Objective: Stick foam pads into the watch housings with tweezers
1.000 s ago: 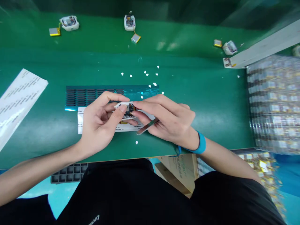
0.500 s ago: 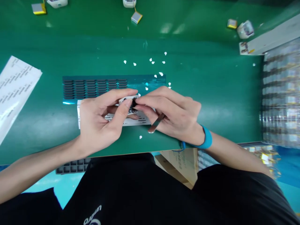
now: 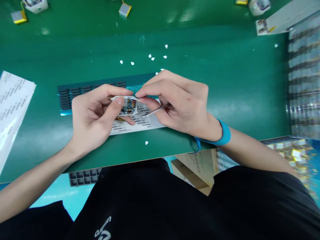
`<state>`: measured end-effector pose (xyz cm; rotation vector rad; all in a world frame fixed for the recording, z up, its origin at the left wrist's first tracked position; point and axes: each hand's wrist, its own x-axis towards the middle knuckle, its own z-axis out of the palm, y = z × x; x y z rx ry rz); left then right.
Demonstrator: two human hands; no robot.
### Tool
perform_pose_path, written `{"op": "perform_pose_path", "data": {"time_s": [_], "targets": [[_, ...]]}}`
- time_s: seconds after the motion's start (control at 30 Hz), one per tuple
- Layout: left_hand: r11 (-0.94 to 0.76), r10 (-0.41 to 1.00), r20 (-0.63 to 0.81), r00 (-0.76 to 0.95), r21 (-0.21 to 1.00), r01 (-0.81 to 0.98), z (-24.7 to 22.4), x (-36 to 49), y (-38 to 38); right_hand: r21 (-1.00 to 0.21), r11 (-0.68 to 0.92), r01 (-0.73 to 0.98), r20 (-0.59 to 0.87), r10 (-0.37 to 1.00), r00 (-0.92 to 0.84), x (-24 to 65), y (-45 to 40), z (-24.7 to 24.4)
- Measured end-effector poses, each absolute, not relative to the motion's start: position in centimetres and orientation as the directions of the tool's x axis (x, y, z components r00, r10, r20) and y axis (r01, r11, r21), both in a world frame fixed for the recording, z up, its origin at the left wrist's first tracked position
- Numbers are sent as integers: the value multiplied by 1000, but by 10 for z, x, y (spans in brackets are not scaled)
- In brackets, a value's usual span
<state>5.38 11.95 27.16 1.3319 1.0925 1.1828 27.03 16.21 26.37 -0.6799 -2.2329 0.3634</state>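
My left hand point(image 3: 96, 115) grips a small white device housing point(image 3: 136, 108) between thumb and fingers, its open side facing me. Inside it a circuit board point(image 3: 129, 105) with dark and gold parts shows. At the housing's upper right corner, my right hand point(image 3: 176, 103) pinches a tiny dark piece between thumb and forefinger; its kind I cannot make out. Slim metal tweezers point(image 3: 155, 110) are tucked in that same hand, pointing down-left. Below both hands lies a printed white sheet point(image 3: 122, 128), beside a blue strip point(image 3: 100, 81) carrying rows of dark pads point(image 3: 66, 98).
Small white round stickers point(image 3: 152, 59) are scattered on the green table point(image 3: 237, 83). Batteries point(image 3: 125, 10) and white housings point(image 3: 259, 6) lie along the back. Another printed sheet point(image 3: 15, 106) is at left. Stacked clear trays point(image 3: 303, 83) stand right; a cardboard box point(image 3: 200, 166) sits below the edge.
My right fingertips have drawn back from inside the housing to its corner, leaving the circuit board exposed. The left thumb sits farther left on it. The whole view has shifted and tilted slightly.
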Motion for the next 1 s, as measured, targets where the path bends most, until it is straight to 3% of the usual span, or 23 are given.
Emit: {"op": "perform_pose_path", "data": {"time_s": [0.3, 0.43, 0.6, 0.8, 1.0], "targets": [[97, 964, -54, 261, 983, -155, 269, 50, 121, -387, 831, 400, 619, 555, -555, 272, 164, 256], [128, 961, -74, 266, 974, -188, 271, 51, 121, -285, 857, 429, 660, 500, -560, 274, 164, 253], [130, 966, -95, 239, 982, -135, 270, 50, 121, -220, 787, 576, 633, 565, -530, 276, 167, 255], [121, 965, -86, 247, 984, -133, 270, 53, 120, -141, 844, 517, 635, 478, -607, 279, 166, 257], [112, 980, -111, 167, 994, 1, 274, 57, 120, -63, 844, 532, 618, 451, -644, 282, 161, 260]]}}
